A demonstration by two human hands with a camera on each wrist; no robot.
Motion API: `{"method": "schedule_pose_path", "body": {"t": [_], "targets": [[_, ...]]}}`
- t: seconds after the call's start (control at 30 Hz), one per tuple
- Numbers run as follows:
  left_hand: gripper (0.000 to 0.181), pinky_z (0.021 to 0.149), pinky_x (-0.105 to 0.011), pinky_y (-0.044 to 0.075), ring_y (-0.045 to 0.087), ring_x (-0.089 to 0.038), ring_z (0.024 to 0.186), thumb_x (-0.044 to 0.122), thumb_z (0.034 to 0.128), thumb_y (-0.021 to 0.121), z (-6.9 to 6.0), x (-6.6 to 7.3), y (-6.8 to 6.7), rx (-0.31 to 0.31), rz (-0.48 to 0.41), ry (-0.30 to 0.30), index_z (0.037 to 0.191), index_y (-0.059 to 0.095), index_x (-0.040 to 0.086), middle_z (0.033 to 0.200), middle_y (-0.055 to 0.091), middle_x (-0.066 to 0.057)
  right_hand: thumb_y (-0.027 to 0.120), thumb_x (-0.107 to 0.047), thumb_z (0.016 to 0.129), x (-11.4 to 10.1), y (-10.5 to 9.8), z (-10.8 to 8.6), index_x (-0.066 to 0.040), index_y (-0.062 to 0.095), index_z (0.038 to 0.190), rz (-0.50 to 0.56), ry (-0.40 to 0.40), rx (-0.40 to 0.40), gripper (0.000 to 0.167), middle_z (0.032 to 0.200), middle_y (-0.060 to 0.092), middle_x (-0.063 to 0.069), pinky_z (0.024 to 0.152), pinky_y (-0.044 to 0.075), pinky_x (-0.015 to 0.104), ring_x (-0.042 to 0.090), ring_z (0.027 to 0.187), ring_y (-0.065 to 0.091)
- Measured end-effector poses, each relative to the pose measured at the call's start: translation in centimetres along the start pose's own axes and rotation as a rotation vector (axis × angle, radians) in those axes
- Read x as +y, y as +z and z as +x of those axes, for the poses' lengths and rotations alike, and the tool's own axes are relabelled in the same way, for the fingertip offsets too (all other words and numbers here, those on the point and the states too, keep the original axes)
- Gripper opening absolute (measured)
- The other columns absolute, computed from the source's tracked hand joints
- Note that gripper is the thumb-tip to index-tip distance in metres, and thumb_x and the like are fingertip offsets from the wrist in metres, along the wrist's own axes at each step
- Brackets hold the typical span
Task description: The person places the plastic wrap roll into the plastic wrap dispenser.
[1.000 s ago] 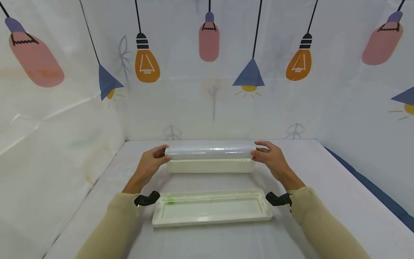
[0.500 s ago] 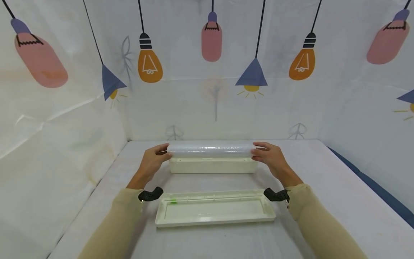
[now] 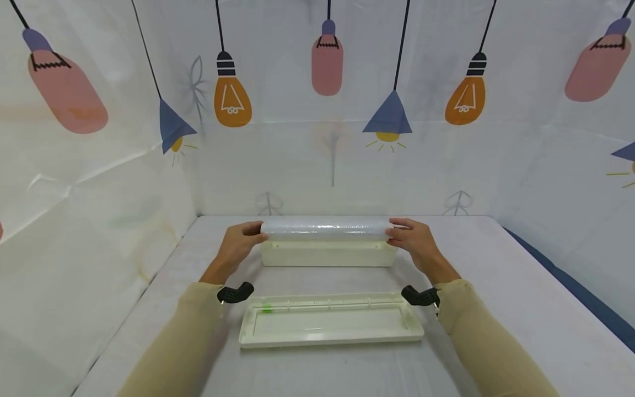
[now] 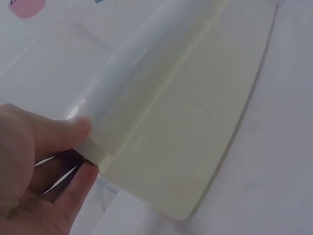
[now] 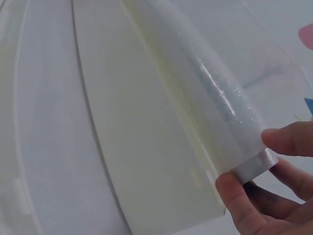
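So there's a long, glossy roll of see-through plastic film (image 3: 324, 227) here, and both hands are on it, one at each end. The left hand (image 3: 237, 245) pinches its left end between thumb and fingers, and the right hand (image 3: 416, 242) does the same at the right end, so both are clamped on the roll. In the right wrist view you can see the smooth pale core end (image 5: 257, 169) poking out past the film, right between the fingertips. The roll lies level along the top of a long cream plastic box (image 3: 324, 255), lined up with it lengthwise; I can't tell how much of its underside sits down in the box or touches it. Nearer the person, well apart from the box, a shallow cream plastic tray-like piece with a raised rim (image 3: 327, 325) lies on the white-covered table (image 3: 317, 375). It has a small bright green mark (image 3: 267, 309) near its far left corner, too tiny to say if that's lettering. The only other graphics are on the white wall sheeting (image 3: 297, 160): orange bulbs (image 3: 233, 102), pink capsule-shaped bulbs (image 3: 327, 66) and blue cone lamps (image 3: 388, 114) on black cords, plus some faint grey plant shapes. The person wears beige long sleeves (image 3: 173, 336), with a curved black gadget (image 3: 235, 293) at each wrist.
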State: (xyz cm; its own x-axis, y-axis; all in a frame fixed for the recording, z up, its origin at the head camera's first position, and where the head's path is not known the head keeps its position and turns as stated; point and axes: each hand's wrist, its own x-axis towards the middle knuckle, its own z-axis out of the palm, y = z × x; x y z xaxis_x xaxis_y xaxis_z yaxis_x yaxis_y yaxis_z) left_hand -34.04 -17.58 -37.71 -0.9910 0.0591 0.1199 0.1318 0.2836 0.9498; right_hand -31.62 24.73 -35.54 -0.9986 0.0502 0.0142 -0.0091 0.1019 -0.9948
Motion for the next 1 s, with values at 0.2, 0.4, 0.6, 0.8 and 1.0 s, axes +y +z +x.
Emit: {"method": "schedule_pose_path", "body": {"t": [0.2,0.4,0.6,0.8,1.0], "targets": [[0.053,0.106,-0.043,0.044,0.056,-0.030,0.125,0.012,0.0937,0.071,0.22,-0.09,0.35,-0.002,0.005,0.004,0.141,0.054,-0.003,0.137,0.058,-0.020,0.068,-0.004,0.096,0.18,-0.08,0.25,0.010,0.045,0.144,-0.019,0.015,0.018,0.056,0.137,0.051,0.030,0.085,0.056,0.027,0.025,0.102,0.066],[0.051,0.106,-0.045,0.043,0.054,-0.031,0.127,0.012,0.0948,0.070,0.10,-0.02,0.37,0.003,0.020,0.015,0.141,0.054,-0.003,0.139,0.056,-0.022,0.066,-0.005,0.097,0.31,0.13,0.43,0.008,0.044,0.145,-0.036,0.034,0.022,0.054,0.139,0.050,0.029,0.087,0.056,0.029,0.023,0.100,0.066],[0.051,0.106,-0.045,0.044,0.054,-0.030,0.128,0.014,0.0958,0.069,0.18,-0.31,0.44,0.019,0.077,0.015,0.142,0.054,-0.002,0.139,0.057,-0.019,0.065,-0.004,0.097,0.25,0.48,0.71,0.008,0.045,0.145,-0.053,0.030,0.033,0.054,0.138,0.051,0.029,0.086,0.056,0.028,0.028,0.106,0.065],[0.052,0.106,-0.045,0.044,0.053,-0.032,0.129,0.013,0.0954,0.069,-0.13,-0.12,0.44,0.027,0.098,0.023,0.142,0.053,-0.004,0.139,0.057,-0.020,0.066,-0.004,0.097,0.01,0.70,0.75,0.009,0.046,0.144,-0.063,0.016,0.032,0.053,0.136,0.052,0.030,0.086,0.056,0.028,0.023,0.098,0.067],[0.053,0.106,-0.045,0.044,0.053,-0.032,0.130,0.013,0.0962,0.069,-0.27,-0.11,0.50,0.022,0.147,0.021,0.143,0.052,-0.003,0.139,0.057,-0.020,0.065,-0.004,0.097,-0.03,0.65,0.67,0.009,0.045,0.144,-0.083,0.014,0.029,0.053,0.136,0.052,0.029,0.085,0.056,0.027,0.030,0.107,0.064]]}}
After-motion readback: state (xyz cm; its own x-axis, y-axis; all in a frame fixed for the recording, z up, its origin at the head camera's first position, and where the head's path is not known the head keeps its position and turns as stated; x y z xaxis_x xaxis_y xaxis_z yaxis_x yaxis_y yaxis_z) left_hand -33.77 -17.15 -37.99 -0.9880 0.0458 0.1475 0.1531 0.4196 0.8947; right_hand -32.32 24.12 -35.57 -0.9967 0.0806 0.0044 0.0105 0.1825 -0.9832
